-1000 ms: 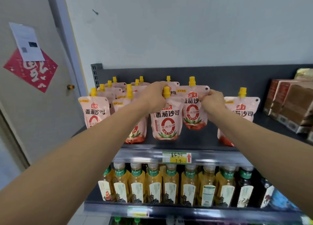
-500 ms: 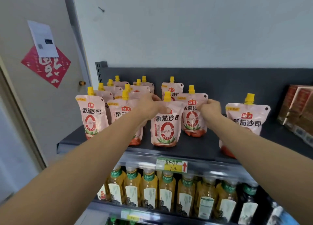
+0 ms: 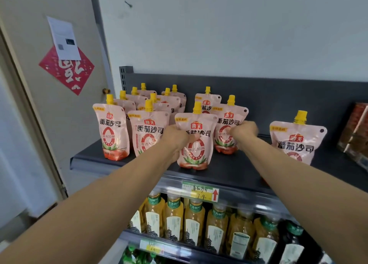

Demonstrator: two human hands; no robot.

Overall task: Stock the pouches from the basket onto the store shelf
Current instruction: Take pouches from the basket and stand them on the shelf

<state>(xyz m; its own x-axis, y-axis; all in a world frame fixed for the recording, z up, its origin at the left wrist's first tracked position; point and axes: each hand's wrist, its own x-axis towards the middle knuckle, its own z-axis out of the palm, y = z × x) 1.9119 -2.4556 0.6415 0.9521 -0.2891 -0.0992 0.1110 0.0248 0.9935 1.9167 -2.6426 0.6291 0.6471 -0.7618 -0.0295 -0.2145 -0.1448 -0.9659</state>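
Two bare forearms [image 3: 111, 188], bare left grip [image 3: 176, 138], bare right grip [image 3: 244, 131]

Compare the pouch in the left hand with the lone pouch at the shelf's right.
The front pouch is gripped by the left hand; the lone pouch is untouched. The front pouch stands close among others; the lone pouch stands apart to the right. The front pouch's base shows on the shelf; the lone pouch's base is hidden behind the right forearm. Both are pink, yellow-capped and upright.

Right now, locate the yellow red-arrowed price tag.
The tag is mid head view, on the shelf edge below the front pink pouch, above amber bottles.
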